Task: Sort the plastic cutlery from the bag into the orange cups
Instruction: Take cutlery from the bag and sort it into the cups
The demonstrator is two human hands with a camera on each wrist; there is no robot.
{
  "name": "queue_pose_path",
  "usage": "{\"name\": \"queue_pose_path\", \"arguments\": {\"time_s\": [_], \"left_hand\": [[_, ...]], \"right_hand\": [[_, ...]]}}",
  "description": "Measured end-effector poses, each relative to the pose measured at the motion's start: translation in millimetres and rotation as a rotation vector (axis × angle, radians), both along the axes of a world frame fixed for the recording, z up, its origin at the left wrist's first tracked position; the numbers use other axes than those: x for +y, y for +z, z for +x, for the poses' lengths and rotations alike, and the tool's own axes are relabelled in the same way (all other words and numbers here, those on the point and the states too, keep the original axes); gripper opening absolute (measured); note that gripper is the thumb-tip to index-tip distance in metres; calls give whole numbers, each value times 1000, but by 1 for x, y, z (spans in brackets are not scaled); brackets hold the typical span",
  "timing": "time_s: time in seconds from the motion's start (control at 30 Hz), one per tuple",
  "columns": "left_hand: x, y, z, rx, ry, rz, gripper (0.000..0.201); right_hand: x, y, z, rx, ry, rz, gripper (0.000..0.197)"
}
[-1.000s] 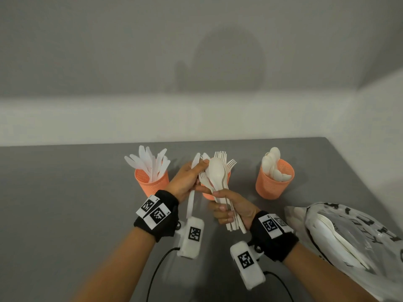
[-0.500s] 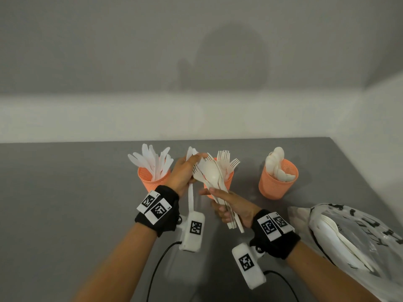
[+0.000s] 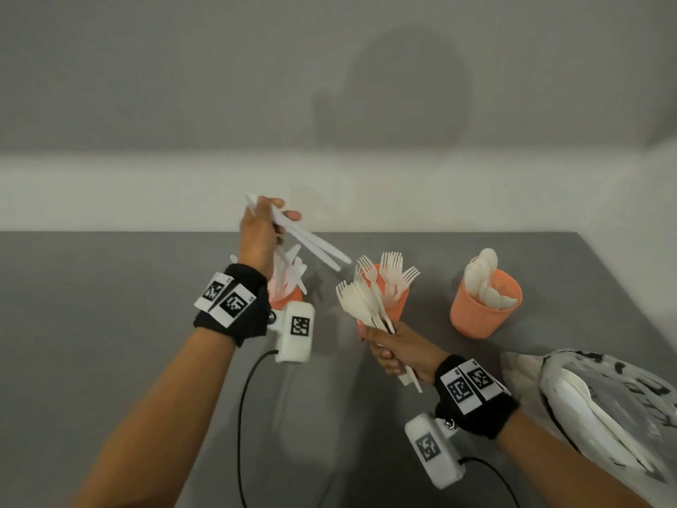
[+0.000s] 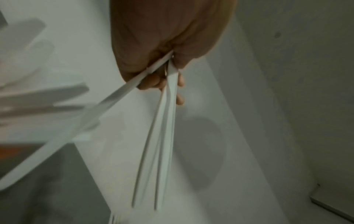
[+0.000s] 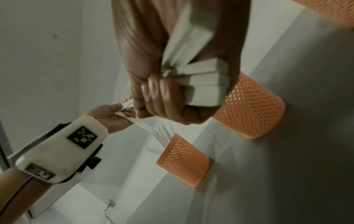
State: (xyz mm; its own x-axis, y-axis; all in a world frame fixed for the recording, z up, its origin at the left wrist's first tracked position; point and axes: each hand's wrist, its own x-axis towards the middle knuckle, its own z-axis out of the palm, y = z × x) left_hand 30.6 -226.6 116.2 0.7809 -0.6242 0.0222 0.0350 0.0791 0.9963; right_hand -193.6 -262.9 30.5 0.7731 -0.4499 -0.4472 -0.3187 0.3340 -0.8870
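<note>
My left hand [image 3: 262,229] is raised above the left orange cup [image 3: 285,300], which holds white knives. It pinches a few white plastic knives [image 3: 311,243] that slant down to the right; the left wrist view shows the same knives [image 4: 162,121] fanned out from my fingers. My right hand [image 3: 394,348] grips a bundle of white forks and spoons [image 3: 361,300] by the handles, in front of the middle orange cup [image 3: 397,306] full of forks. The right orange cup [image 3: 483,311] holds spoons. The right wrist view shows the handle ends [image 5: 201,84] in my fist.
A clear printed plastic bag [image 3: 604,408] with more white cutlery lies at the right on the grey table [image 3: 91,324]. A white wall rises just behind the table. Camera cables trail from both wrists toward the near edge.
My left hand has pulled knives out of the bundle and lifted them up and left, over the knife cup. My right hand has stayed near the middle cup with the rest.
</note>
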Motion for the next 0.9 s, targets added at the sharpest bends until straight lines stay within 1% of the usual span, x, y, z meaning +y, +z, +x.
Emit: {"name": "queue_pose_path", "arguments": {"time_s": [0.13,0.23,0.3,0.33,0.43,0.5,0.53,0.63,0.67,0.73,0.8,0.9], "left_hand": [[2,5,32,-73,202,-100,27],[1,-3,44,-124,353,-136,19],[-1,-12,48,-180,427,-157,18],[-2,-18,48,-214,430,-159,21],[-5,-40,40,-269,376,-101,40],[-6,-58,37,-271,320,-33,45],[-5,-67,35,-280,289,7,43],[-2,-85,25,-363,230,137,20],[0,-88,21,-394,217,153,20],[3,-93,17,-476,184,194,36],[4,-97,16,-579,147,264,51],[4,-104,15,-829,104,387,70]], "right_hand": [[-5,-1,4,26,-65,-31,25],[-8,1,7,20,-105,-63,28],[-9,2,8,9,-135,-78,29],[-10,2,8,1,-147,-86,30],[-11,0,9,1,-175,-115,28],[-12,-2,10,6,-183,-131,28],[-13,-2,10,7,-185,-140,30],[-13,-5,12,11,-194,-157,29],[-13,-6,12,8,-199,-157,26],[-12,-7,13,3,-210,-159,25],[-11,-7,14,8,-217,-167,28],[-8,-6,16,26,-224,-193,26]]}}
